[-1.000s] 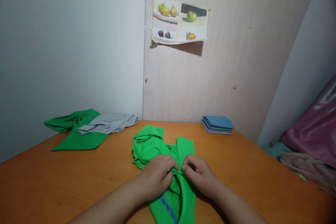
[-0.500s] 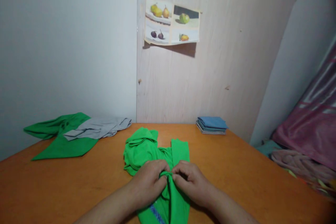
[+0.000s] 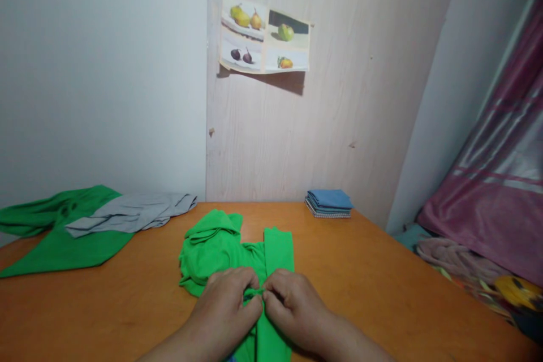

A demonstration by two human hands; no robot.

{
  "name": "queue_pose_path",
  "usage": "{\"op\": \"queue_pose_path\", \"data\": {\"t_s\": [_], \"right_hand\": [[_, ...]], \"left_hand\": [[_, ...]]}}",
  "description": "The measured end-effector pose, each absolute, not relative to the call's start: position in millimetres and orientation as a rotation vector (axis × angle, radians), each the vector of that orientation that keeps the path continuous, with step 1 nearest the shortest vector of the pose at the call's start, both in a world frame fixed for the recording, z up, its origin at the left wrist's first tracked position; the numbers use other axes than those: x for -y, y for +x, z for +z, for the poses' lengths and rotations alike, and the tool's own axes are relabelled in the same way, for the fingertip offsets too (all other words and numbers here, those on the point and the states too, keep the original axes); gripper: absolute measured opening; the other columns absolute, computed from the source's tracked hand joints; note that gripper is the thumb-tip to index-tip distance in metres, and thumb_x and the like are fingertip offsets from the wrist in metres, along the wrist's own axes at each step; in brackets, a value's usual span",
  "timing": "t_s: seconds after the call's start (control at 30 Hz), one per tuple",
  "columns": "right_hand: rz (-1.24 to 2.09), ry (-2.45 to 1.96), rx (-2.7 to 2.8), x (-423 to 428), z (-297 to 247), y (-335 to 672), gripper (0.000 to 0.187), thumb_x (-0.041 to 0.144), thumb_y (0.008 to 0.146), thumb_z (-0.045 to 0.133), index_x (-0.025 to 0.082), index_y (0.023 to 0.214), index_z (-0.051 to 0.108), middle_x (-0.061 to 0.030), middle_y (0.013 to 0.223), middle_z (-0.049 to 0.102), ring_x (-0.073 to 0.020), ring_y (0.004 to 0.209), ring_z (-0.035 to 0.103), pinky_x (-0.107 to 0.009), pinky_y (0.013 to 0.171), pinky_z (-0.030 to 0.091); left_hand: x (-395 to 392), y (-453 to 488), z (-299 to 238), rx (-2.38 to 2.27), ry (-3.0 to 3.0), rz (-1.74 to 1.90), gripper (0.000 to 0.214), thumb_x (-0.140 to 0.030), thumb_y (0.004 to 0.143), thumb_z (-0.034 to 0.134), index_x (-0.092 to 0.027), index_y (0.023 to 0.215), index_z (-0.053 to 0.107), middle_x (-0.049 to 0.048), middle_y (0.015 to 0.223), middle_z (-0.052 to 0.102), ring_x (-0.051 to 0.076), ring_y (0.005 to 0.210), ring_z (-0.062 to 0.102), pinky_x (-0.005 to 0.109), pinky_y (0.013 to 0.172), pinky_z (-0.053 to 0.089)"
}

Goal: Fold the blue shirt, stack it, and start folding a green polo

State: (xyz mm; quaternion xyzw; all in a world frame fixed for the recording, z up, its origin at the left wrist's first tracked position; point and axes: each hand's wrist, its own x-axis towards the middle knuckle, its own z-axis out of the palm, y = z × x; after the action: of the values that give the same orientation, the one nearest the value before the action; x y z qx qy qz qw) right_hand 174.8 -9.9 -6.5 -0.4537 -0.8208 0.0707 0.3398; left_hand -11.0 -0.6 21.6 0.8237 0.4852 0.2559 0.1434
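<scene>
A bright green garment (image 3: 212, 254) lies partly bunched on the table, with a flat folded strip (image 3: 279, 246) along its right side. My left hand (image 3: 231, 305) pinches a small fold of the cloth between thumb and fingers. Close against it, my right hand (image 3: 292, 305) grips the same fold, fingertips nearly touching the left ones. Both hands cover the middle of the garment, and its lower end runs out of the picture between my forearms. A bit of blue shows at the bottom edge.
On the orange table (image 3: 339, 277), a grey cloth (image 3: 139, 212) rests over another green cloth (image 3: 80, 249) at the left. Folded cloths (image 3: 330, 202) are stacked at the back right. A fruit picture (image 3: 265, 34) hangs on the wall; a pink curtain (image 3: 487, 198) is at right.
The view has turned to the right, so the table's contents sit farther left in the picture. Both hands keep their pinch on the garment. Less of the blue patterned part shows.
</scene>
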Motion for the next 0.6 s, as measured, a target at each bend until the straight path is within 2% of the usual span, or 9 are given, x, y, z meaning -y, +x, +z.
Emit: {"op": "queue_pose_path", "data": {"t_s": [0.37, 0.6], "right_hand": [[-0.119, -1.210, 2.248, 12.4, -9.1, 171.6, 0.010, 0.021, 0.084, 0.053, 0.022, 0.074, 0.054, 0.0008, 0.071, 0.060, -0.0134, 0.065, 0.053, -0.028, 0.057, 0.023], [-0.078, -1.257, 2.210, 12.9, -14.8, 166.8, 0.008, 0.019, 0.079, 0.054, 0.021, 0.071, 0.052, 0.0006, 0.069, 0.058, -0.0129, 0.062, 0.050, -0.029, 0.057, 0.021]], "left_hand": [[-2.1, -10.1, 22.6, -1.485, 2.427, 0.559, 0.009, -0.027, 0.074, 0.054, -0.023, 0.068, 0.058, -0.0012, 0.072, 0.065, 0.022, 0.078, 0.058, 0.032, 0.067, 0.028], [-2.4, -11.2, 21.3, -1.501, 2.412, 0.488, 0.008, -0.026, 0.074, 0.053, -0.023, 0.070, 0.060, -0.0013, 0.073, 0.066, 0.021, 0.077, 0.057, 0.032, 0.066, 0.027]]}}
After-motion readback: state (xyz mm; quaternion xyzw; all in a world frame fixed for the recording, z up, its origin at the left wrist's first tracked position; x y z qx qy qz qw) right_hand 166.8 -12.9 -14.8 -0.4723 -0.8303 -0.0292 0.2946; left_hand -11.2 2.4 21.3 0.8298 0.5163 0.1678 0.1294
